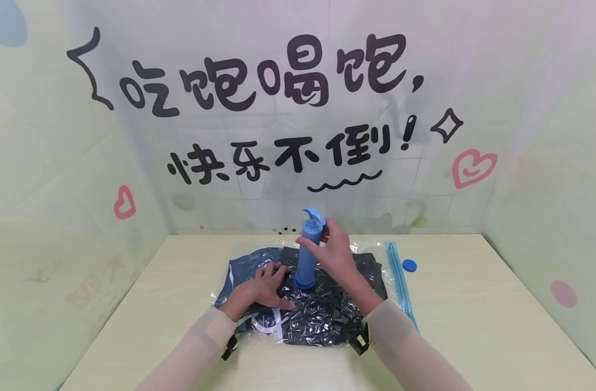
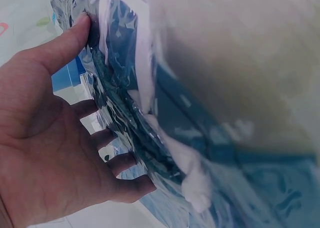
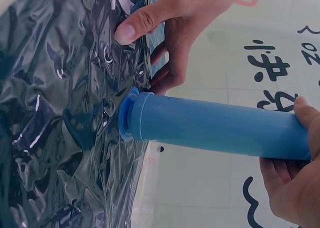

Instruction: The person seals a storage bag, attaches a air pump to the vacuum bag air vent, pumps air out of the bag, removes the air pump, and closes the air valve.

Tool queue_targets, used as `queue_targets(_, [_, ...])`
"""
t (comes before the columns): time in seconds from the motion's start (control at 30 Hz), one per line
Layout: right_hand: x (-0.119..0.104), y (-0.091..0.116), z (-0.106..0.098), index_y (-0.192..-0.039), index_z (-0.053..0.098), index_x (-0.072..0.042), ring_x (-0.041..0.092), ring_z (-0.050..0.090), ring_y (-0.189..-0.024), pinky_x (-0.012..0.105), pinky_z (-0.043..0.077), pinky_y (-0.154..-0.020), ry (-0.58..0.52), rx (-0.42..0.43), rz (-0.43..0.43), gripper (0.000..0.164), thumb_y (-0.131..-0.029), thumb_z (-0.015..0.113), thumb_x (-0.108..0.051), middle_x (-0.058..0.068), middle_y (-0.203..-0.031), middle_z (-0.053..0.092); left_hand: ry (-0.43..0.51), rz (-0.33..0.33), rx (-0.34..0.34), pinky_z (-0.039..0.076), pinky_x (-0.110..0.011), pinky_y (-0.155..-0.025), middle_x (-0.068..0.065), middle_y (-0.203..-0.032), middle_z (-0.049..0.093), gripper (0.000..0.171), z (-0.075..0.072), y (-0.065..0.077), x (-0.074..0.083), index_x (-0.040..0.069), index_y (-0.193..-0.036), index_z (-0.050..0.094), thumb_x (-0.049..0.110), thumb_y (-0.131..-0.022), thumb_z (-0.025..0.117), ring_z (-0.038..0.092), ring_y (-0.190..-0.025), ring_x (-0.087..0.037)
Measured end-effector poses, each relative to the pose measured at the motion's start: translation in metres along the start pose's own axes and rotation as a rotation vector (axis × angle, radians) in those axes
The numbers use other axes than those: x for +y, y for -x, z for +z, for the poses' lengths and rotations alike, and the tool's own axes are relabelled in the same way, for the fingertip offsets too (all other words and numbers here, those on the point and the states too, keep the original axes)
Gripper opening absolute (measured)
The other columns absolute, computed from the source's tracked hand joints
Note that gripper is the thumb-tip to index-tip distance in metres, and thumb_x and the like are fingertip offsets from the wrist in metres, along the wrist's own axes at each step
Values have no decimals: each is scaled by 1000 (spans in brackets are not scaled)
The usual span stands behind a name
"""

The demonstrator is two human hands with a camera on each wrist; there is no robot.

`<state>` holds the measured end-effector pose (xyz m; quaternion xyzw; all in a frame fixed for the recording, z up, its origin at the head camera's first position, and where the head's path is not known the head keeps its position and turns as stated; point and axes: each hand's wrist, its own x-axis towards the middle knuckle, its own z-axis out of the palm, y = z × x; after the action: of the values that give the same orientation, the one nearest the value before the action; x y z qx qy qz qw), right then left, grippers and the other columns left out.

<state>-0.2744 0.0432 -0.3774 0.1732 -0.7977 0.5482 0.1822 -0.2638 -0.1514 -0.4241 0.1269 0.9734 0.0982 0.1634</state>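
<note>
A clear plastic vacuum storage bag (image 1: 322,323) lies on the table with dark folded clothes inside, its film wrinkled tightly over them. Upright on the bag stands a blue hand pump (image 3: 215,125), its wide base at the blue valve. My right hand (image 1: 338,254) grips the pump's upper barrel, thumb on one side and fingers on the other. At the pump's top, a light blue handle piece (image 1: 315,214) is tilted up. To the left of the pump, my left hand (image 1: 267,289) rests on the bag with fingers spread, as the left wrist view also shows.
A round blue cap (image 1: 409,265) lies on the table (image 1: 474,315) just right of the bag's blue zip edge (image 1: 400,277). Pale printed sheets (image 1: 298,212) with black lettering enclose the table at the back and both sides.
</note>
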Motion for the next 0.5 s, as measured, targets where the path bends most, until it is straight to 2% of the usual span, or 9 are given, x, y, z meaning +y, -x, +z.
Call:
queue_targets(0.27, [1, -2, -5, -134, 54, 5, 36, 61, -118, 47, 50, -96, -12, -109, -27, 50, -94, 77, -15, 20, -127, 60, 3, 0, 7, 31, -68, -106, -20, -159, 22, 92, 1, -1, -1, 15, -157, 32, 52, -86, 78, 25, -140, -50])
queue_targets(0.5, [2, -5, -11, -143, 43, 9, 37, 55, -127, 47, 46, -102, -71, -282, -30, 49, -102, 64, -9, 25, -136, 55, -5, 8, 6, 31, -67, -106, -20, -158, 23, 92, 2, -2, -2, 15, -157, 32, 53, -86, 78, 26, -139, -50])
